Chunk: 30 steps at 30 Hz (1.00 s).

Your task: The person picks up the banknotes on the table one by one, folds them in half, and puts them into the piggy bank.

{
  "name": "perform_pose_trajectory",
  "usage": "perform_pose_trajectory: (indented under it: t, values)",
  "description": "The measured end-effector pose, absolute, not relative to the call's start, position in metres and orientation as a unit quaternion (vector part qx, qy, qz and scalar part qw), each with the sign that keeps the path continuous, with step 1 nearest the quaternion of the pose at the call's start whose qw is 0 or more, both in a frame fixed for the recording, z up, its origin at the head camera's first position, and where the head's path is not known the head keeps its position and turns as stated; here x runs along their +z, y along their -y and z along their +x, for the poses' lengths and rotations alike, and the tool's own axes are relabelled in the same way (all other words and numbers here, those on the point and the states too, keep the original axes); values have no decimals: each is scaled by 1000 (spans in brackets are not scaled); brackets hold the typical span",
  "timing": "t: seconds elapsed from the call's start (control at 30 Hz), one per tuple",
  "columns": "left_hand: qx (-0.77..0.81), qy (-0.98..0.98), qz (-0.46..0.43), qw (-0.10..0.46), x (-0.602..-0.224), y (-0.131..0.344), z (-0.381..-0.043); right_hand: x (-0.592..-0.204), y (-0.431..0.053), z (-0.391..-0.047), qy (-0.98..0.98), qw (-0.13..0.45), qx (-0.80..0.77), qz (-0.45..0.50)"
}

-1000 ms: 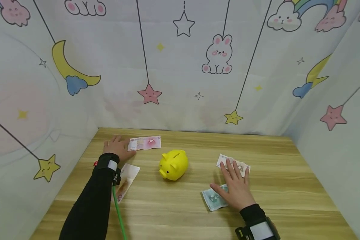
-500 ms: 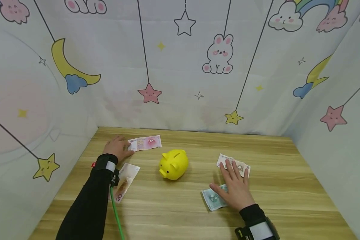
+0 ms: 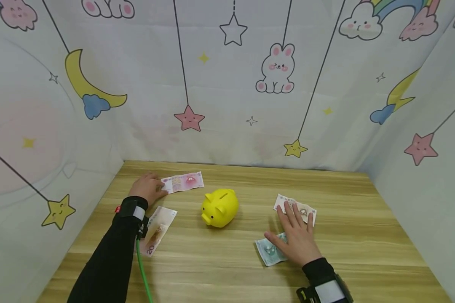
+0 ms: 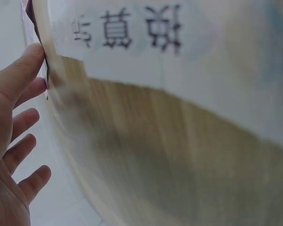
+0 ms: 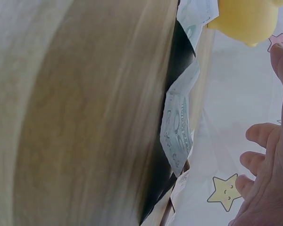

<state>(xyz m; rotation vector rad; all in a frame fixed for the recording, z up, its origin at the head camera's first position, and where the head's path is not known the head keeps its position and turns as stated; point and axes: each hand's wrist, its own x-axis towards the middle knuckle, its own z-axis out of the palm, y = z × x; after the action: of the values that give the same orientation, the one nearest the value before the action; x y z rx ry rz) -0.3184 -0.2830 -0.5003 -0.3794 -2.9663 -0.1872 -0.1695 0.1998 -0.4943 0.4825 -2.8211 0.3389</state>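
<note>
At the back left of the table, my left hand (image 3: 147, 188) pinches the left end of a pink banknote (image 3: 183, 182) between thumb and index finger. The left wrist view has that note's edge (image 4: 30, 21) between them, other fingers loosely bent. Below the left wrist lies a brownish banknote (image 3: 160, 229) marked 20. My right hand (image 3: 298, 244) is spread palm down, overlapping a teal banknote (image 3: 269, 251) and a pale brown banknote (image 3: 306, 210) in the head view. From the right wrist, its fingers (image 5: 257, 162) appear apart from the creased teal note (image 5: 177, 120). Between the hands stands a yellow piggy bank (image 3: 220, 208), slot on top.
The wood-grain table (image 3: 212, 269) is bordered by white printed cloth walls (image 3: 227, 84) at the back and both sides. A green cable (image 3: 144, 269) runs from the left wrist's camera toward the front. A small red tag (image 3: 117, 208) shows beside the left wrist.
The left hand has drawn slightly left and toward the person, and the pink banknote's left end has come along, leaving it more slanted. The right hand and piggy bank stay in place.
</note>
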Motion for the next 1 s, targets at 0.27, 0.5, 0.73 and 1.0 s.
perform_pose_trajectory:
  t: [0.27, 0.5, 0.73, 1.0]
  values:
    - [-70, 985, -143, 65, -498, 287, -316, -495, -200, -169, 970, 128, 116, 171]
    - [-77, 985, -144, 63, -494, 292, -318, -494, -200, -171, 971, 119, 116, 170]
    - [-69, 987, -138, 43, -494, 289, -313, -494, -200, -169, 971, 115, 119, 172]
    - [-63, 987, -143, 38, -490, 287, -309, -494, -199, -169, 971, 117, 118, 172]
